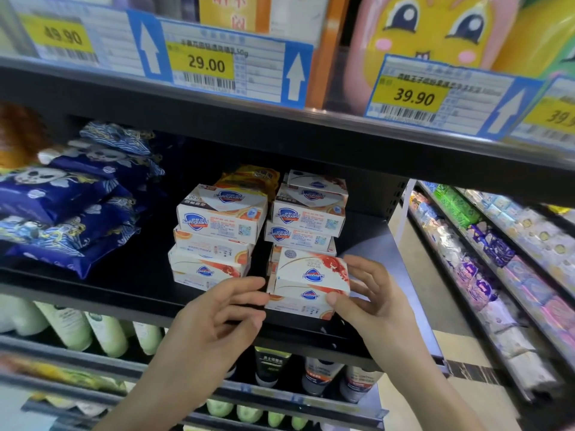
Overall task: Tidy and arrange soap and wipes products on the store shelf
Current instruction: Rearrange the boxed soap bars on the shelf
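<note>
Setting: store aisle, black metal shelf (pixel 130 284) at chest height; price tags (pixel 205 65) on the rail above, bottles and tubes (pixel 270 365) on the tier below, a second aisle of packs at far right.
Wipes, left: dark blue wipes packs (pixel 62 197) heaped loosely and tilted, overlapping one another; about six or seven can be told apart, exact count unclear. Judged untidied.
Soap, left stack: white soap boxes (pixel 217 219) in a column, four layers visible from the front, labels facing different ways, one upside down. An orange pack (pixel 252 178) lies behind it.
Soap, right stack: second column (pixel 308 213), three boxes clearly seen, one more at the rear top, more hidden behind the held box.
Held box: front soap box (pixel 311 275) at the shelf's front edge, resting on another box (pixel 298 307), printing inverted.
Left hand: left hand (pixel 217 315) fingers extended, tips touching the lower box's left end; grip not closed on anything.
Right hand: right hand (pixel 373 300) grip closed on the front box, thumb on the near face, fingers round its right end.
Progress: soap roughly stacked, fronts not squared or aligned; the front pair seems mid-placement. Wipes look like the bulk of what remains.
</note>
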`<state>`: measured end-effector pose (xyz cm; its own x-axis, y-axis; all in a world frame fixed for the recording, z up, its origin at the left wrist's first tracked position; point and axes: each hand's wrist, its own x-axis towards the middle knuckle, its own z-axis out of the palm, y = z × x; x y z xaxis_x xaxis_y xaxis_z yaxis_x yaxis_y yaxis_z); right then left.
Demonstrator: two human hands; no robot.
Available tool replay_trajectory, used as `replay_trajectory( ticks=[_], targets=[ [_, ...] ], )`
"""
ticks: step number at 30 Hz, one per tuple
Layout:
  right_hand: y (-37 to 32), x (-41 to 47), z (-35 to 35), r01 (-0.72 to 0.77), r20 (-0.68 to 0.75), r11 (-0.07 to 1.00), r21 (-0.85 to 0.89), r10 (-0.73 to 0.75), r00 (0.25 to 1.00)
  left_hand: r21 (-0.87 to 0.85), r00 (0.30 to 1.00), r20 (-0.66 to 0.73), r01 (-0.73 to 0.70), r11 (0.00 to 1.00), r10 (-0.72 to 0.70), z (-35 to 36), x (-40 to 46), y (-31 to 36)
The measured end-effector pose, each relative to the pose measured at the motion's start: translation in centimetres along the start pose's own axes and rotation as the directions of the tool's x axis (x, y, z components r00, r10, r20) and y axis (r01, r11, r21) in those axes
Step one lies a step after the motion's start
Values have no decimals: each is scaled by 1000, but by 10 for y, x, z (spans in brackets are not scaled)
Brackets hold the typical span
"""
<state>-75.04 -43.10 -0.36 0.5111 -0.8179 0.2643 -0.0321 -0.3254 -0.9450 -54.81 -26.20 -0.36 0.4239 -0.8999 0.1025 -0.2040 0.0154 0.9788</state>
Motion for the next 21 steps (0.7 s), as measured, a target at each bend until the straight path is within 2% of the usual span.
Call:
replay_trajectory(
  ticks=[9, 21],
  targets=[
    [1, -3, 12, 19, -13, 996, -84, -20, 1000, 0, 999, -10, 35, 999, -35, -1, 2, 3],
    [-3, -8, 17, -9, -105, 965, -264, -19, 994, -22, 1000, 23, -12, 1000, 12, 0, 1, 7]
  ],
)
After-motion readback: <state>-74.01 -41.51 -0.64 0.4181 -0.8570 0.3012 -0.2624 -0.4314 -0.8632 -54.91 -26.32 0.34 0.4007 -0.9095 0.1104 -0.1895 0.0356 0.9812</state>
